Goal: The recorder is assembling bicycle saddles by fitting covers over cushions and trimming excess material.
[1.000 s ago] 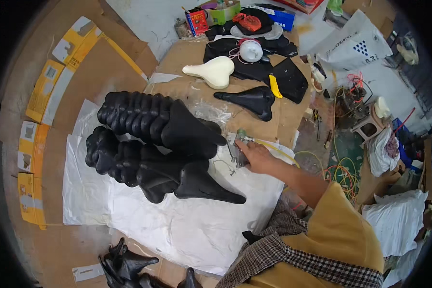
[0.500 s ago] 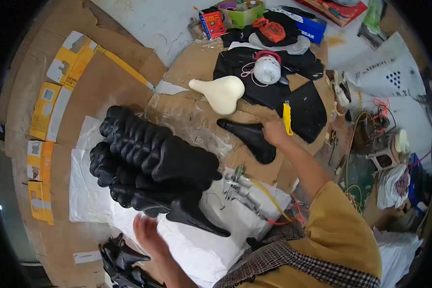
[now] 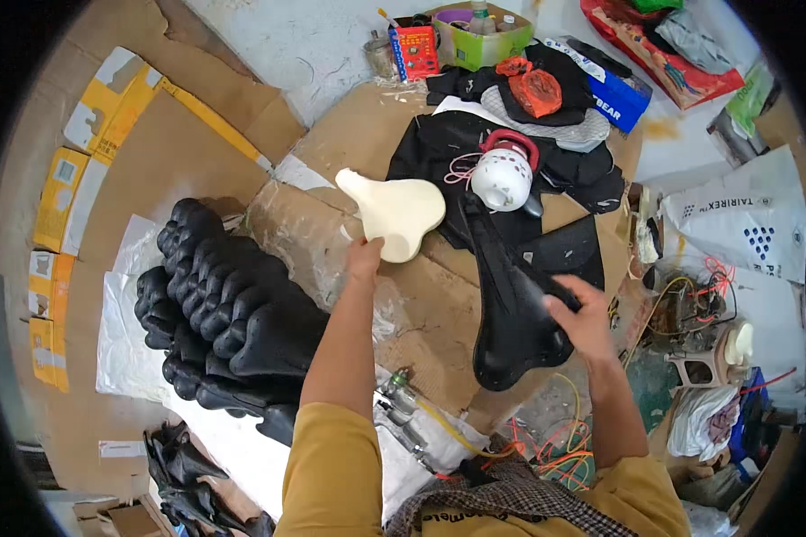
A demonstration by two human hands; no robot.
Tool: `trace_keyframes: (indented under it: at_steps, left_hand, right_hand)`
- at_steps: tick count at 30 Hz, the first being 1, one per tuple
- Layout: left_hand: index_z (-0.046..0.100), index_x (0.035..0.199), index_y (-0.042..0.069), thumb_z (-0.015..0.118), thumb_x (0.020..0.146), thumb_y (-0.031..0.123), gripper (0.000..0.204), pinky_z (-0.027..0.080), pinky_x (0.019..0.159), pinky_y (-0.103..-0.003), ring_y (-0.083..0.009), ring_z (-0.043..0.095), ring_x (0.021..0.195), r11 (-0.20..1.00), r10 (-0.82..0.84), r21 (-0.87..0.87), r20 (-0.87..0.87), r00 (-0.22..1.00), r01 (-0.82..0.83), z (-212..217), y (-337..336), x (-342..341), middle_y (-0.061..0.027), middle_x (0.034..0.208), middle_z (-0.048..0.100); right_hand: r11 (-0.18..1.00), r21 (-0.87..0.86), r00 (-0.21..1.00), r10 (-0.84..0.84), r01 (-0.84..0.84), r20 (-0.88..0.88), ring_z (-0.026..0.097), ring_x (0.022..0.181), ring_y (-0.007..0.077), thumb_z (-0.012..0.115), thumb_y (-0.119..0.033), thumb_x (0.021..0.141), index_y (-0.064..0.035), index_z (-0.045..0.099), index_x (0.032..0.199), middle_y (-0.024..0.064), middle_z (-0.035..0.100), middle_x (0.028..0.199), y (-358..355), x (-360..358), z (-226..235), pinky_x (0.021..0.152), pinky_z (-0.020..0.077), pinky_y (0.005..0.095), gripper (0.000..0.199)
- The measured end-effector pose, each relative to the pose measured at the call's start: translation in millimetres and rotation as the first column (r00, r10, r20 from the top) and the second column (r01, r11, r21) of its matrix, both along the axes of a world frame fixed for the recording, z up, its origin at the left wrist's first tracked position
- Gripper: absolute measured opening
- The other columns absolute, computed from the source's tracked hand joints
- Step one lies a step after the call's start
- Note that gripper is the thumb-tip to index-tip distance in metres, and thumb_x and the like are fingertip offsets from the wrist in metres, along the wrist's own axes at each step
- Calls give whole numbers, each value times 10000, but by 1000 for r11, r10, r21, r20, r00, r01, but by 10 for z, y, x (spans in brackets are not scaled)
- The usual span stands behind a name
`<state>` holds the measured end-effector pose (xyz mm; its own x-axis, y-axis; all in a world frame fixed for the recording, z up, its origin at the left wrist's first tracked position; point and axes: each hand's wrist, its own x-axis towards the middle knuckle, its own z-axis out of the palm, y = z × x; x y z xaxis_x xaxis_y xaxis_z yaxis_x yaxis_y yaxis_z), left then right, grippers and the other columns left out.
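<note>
A cream foam bicycle saddle pad (image 3: 403, 210) lies on the cardboard-covered table, its narrow nose pointing far left. My left hand (image 3: 364, 258) is closed on its near left edge, thumb on top. To the right, a black bicycle saddle base (image 3: 519, 318) is raised and tilted, nose away from me. My right hand (image 3: 584, 313) grips its right edge, with some fingers hidden behind it. Left of my left forearm is a nested stack of black saddle pieces (image 3: 233, 300) on white sheeting (image 3: 121, 349).
A spray gun (image 3: 398, 412) with a yellow hose lies near my waist. Behind the black base are a white spotted pot (image 3: 501, 179) and black fabric pieces (image 3: 430, 148). More black saddle pieces (image 3: 184, 474) sit at lower left. A green box (image 3: 484, 40) holds bottles at the back.
My left hand has moved from beside the black stack to the cream foam pad. My right hand has lifted and turned a black base from the table. The yellow-handled tool no longer shows.
</note>
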<state>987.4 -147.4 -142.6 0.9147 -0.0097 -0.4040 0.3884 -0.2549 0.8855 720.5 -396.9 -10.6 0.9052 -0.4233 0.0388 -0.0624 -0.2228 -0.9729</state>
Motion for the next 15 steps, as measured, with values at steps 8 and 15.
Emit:
trace_keyframes:
  at_steps: [8,15]
  left_hand:
    - [500,1041,2,479,822,99,241,415,799,-293,-159,525,883,817,287,-535,54,956,-215,1048,309,-1499,-66,979,550]
    - [475,1098,43,415,972,263,261,430,834,-265,-112,522,919,767,461,-573,182,869,-288,1680,1050,-2645,-34,1016,533]
  right_hand:
    - [993,119,959,-24,-11,284,528,755,61,657,-66,810,43,620,980,22,626,829,509,770,442,690,436,206,206]
    - [928,-100,825,366,-359,431,600,826,191,675,-48,755,24,630,929,106,620,895,1584,797,497,740,468,272,193]
